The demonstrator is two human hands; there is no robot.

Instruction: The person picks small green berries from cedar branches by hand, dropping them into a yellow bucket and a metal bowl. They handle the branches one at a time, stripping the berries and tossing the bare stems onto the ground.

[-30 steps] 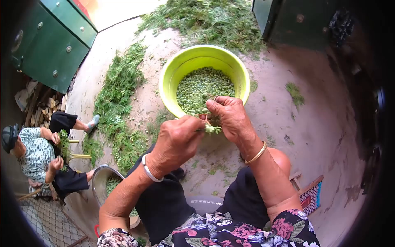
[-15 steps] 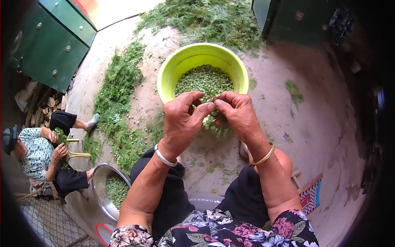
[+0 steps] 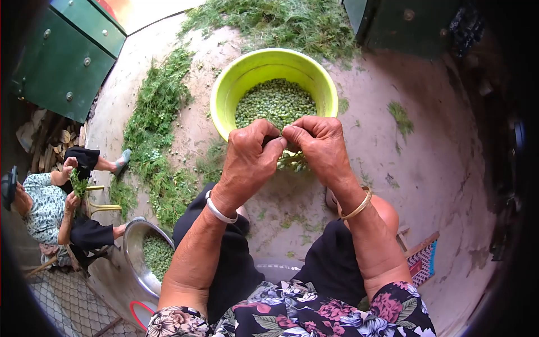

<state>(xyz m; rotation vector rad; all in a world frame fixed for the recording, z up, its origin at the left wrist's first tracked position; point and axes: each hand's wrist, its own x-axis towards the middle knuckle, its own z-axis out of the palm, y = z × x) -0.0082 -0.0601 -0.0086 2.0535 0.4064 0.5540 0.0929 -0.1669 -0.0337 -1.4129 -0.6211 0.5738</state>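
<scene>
My left hand (image 3: 251, 157) and my right hand (image 3: 319, 147) meet over the near rim of a yellow-green bucket (image 3: 219, 90). Both are closed, with thumbs and forefingers pinching a green sprig (image 3: 292, 162) between them. Part of it hangs below the fingers, bearing small green round fruits; the pinched part is mostly hidden. Inside the bucket lies a heap of small green fruits (image 3: 275, 101). A silver bangle (image 3: 218, 209) circles my left wrist, a gold one (image 3: 359, 205) my right.
Leafy green cuttings (image 3: 154, 112) cover the floor at left and back. At left a seated person (image 3: 42, 202) holds a green sprig beside a metal basin (image 3: 130, 247) of green fruits. Green cabinets (image 3: 67, 62) stand at back left; a small woven-seat stool (image 3: 422, 261) is at right.
My fingertips have drawn closer together on the sprig, and less of it shows beneath them. The seated person's hands have moved apart, one raised. The view has shifted slightly.
</scene>
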